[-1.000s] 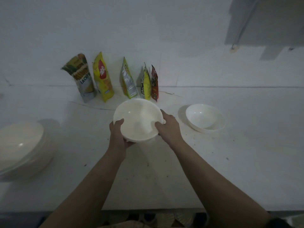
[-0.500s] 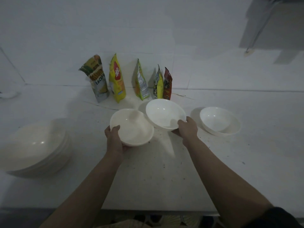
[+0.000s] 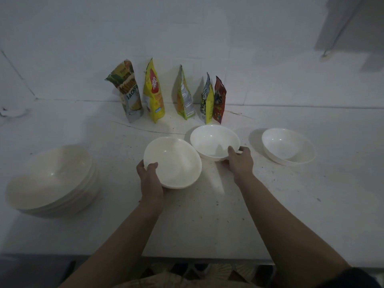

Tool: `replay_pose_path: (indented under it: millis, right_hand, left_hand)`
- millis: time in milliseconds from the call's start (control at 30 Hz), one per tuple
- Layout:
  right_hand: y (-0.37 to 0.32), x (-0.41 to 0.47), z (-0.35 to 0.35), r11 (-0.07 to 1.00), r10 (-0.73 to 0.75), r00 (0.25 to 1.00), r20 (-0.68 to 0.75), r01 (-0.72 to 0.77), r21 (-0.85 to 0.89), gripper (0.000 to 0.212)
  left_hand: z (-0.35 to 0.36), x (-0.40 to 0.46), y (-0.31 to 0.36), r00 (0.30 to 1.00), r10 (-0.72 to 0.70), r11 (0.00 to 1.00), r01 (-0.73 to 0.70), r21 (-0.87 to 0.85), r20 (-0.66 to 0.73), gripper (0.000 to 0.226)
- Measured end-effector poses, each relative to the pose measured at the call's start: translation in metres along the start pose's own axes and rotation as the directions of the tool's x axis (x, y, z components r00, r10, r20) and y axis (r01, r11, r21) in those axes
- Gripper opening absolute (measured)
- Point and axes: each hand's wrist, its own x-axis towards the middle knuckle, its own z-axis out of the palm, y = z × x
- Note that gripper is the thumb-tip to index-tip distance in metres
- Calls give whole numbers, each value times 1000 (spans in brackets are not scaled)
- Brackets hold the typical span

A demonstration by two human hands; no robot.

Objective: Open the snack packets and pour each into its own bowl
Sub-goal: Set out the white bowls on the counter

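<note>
Five snack packets stand upright in a row along the wall, upper centre of the frame: jackfruit packet (image 3: 129, 94), yellow packet (image 3: 154, 92), green-yellow packet (image 3: 185, 96), then a yellow-green packet (image 3: 207, 100) and red packet (image 3: 219, 100) touching each other. Gaps separate the first three. In front, three white bowls bar the way: one held by the left hand (image 3: 150, 179), one by the right hand (image 3: 241, 162), a third (image 3: 288, 145) at right. A stack of bowls (image 3: 52, 179) fills the left. The counter (image 3: 207, 225) lies bare at lower centre and far right.
</note>
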Motion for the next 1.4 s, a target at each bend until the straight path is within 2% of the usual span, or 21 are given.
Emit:
replay_pose_path:
  millis: [67,133,233,300,367,433,467,500,600,700,767,867,967,1133,1267,1400]
  right_hand:
    - [3,-6,-2,997,13,1000,-4,-13,75,44]
    - [8,-17,-2,989,-9,997,-82,21,145,30]
    - [17,-46,8,983,-128,969,-209,151,99,9]
    - [18,-66,23,970,-222,967,-125,232,73,8]
    - [9,-83,38,961,-271,961,52,268,65,16]
    - [-5,-94,49,929,-366,909,198,368,28,16]
    - [-12,-98,54,910,-404,883,239,413,13,14]
    - [-20,-101,60,902,-419,873,249,431,6,21]
    - [-43,-110,86,889,-450,864,225,457,24,37]
    - [-70,-122,123,863,-503,854,129,503,37,40]
    - [-89,-133,146,870,-491,870,44,486,88,39]
    - [-113,-152,176,844,-510,860,-6,502,190,39]
    - [-127,-161,207,855,-430,902,-45,423,300,37]
    - [-122,-163,243,869,-144,989,23,116,480,42]
    - [-98,-157,263,853,71,997,15,-69,518,50]
    - [-72,-152,279,841,175,984,-21,-138,524,52]
  left_hand:
    - [-4,-6,-2,999,27,1000,-27,10,-35,53]
    - [-9,-12,-6,998,33,999,-33,4,-62,46]
    - [-11,-17,-9,996,37,998,-40,-44,-82,39]
    - [-11,-20,-7,996,53,996,-58,-70,-68,36]
    - [-11,-23,-1,996,74,992,-78,-103,-39,36]
    - [-16,-26,8,994,112,988,-113,-104,-10,37]
    - [-20,-26,14,991,134,986,-134,-102,1,37]
    - [-25,-23,20,987,158,983,-157,-98,3,38]
    - [-41,-10,49,976,219,972,-218,-91,1,44]
    - [-61,7,90,952,306,951,-305,-44,6,41]
    - [-77,20,117,938,345,939,-345,-12,25,34]
    - [-103,43,153,917,397,917,-398,30,37,37]
    - [-131,72,180,905,424,903,-425,60,20,37]
    - [-176,132,200,923,384,916,-376,142,-33,44]
    - [-204,177,193,960,265,954,-247,171,-94,46]
    - [-223,209,175,986,134,978,-115,173,-103,51]
